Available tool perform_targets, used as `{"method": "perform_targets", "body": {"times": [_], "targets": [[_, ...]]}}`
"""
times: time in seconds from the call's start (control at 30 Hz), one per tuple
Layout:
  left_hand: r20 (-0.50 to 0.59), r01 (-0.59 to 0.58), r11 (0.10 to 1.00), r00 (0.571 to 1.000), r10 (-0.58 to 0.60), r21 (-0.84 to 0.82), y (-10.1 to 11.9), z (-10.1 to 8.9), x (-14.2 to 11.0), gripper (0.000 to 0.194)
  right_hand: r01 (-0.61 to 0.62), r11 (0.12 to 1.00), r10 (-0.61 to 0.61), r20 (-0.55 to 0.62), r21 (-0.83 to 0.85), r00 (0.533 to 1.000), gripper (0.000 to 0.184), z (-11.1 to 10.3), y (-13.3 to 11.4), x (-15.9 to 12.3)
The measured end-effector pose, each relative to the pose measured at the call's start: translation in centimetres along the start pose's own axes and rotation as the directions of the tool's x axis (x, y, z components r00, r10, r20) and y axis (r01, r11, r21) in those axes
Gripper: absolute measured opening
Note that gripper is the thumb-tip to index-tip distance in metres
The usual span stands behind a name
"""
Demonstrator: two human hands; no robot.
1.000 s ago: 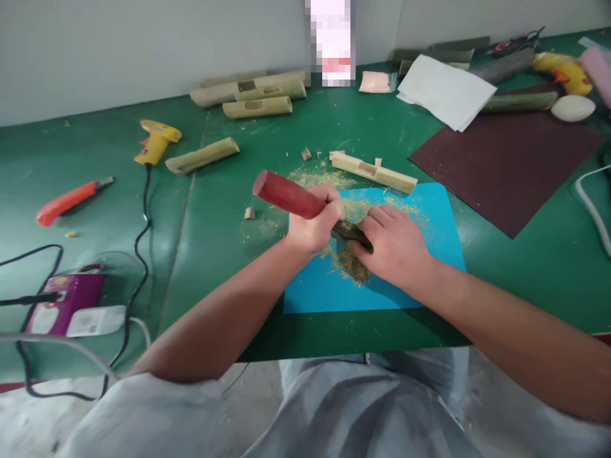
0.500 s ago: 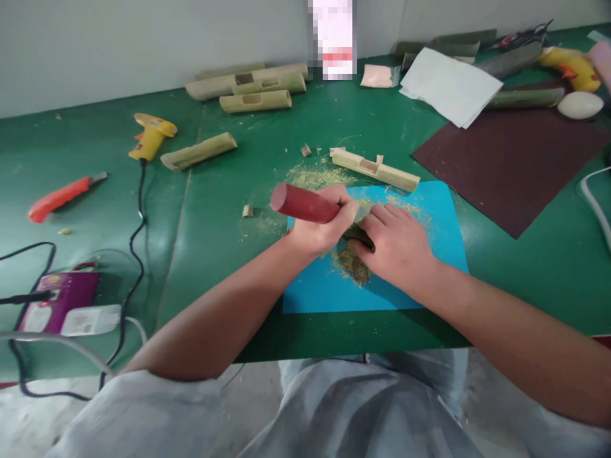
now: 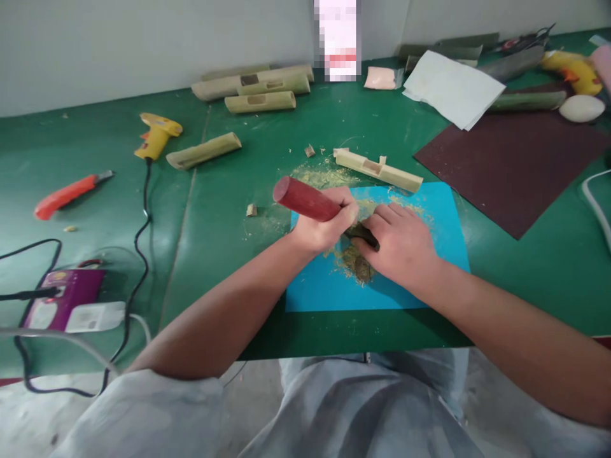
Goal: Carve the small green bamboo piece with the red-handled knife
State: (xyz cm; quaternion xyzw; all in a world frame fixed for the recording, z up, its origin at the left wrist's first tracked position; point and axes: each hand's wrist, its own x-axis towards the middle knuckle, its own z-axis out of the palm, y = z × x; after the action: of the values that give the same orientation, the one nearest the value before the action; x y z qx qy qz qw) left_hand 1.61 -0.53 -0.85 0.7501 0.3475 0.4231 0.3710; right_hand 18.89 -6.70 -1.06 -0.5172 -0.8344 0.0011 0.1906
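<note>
My left hand (image 3: pixel 327 222) is closed round the thick red handle (image 3: pixel 308 198) of a tool, its butt pointing up and left. The tool's working end is hidden. My right hand (image 3: pixel 401 238) presses down beside it, fingers curled over a dark, narrow piece (image 3: pixel 365 236) that I cannot make out fully. Both hands are over a blue sheet (image 3: pixel 324 296) strewn with yellowish shavings. Near my right thumb a brownish lump (image 3: pixel 363 268) lies among the shavings. Just beyond the hands is a pale bamboo piece (image 3: pixel 398 177) with a rectangular cutout.
Cut bamboo tubes (image 3: pixel 260 102) lie at the back, another bamboo piece (image 3: pixel 205 151) at left. A yellow glue gun (image 3: pixel 157 135), an orange utility knife (image 3: pixel 67 196) and a purple power box (image 3: pixel 71 296) with cables are leftward. A dark brown sheet (image 3: pixel 506 172) and white paper (image 3: pixel 453 89) lie right.
My left hand and the red handle have moved right, closer to my right hand, so less of the dark piece shows between them. My right hand stays about where it was.
</note>
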Motion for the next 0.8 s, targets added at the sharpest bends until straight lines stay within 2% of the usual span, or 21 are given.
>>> {"method": "perform_targets", "body": {"times": [0.4, 0.53, 0.63, 0.8], "targets": [[0.059, -0.109, 0.994, 0.992, 0.108, 0.012, 0.05, -0.58, 0.16, 0.026, -0.027, 0.998, 0.026, 0.02, 0.052, 0.999, 0.019, -0.07, 0.33, 0.11], [0.072, -0.089, 0.996, 0.993, 0.089, -0.01, 0.37, -0.51, 0.34, 0.026, -0.039, 0.998, 0.038, 0.024, 0.051, 0.999, 0.019, -0.09, 0.27, 0.18], [0.055, -0.029, 0.999, 0.998, 0.031, -0.025, 0.7, -0.21, 0.39, 0.028, -0.044, 0.998, 0.042, 0.043, 0.05, 0.998, 0.017, -0.13, 0.13, 0.24], [-0.057, 0.031, 0.999, 0.998, -0.03, 0.013, 0.59, 0.02, 0.4, 0.02, -0.048, 0.998, 0.044, 0.073, 0.049, 0.996, 0.015, -0.22, -0.18, 0.27]]}}
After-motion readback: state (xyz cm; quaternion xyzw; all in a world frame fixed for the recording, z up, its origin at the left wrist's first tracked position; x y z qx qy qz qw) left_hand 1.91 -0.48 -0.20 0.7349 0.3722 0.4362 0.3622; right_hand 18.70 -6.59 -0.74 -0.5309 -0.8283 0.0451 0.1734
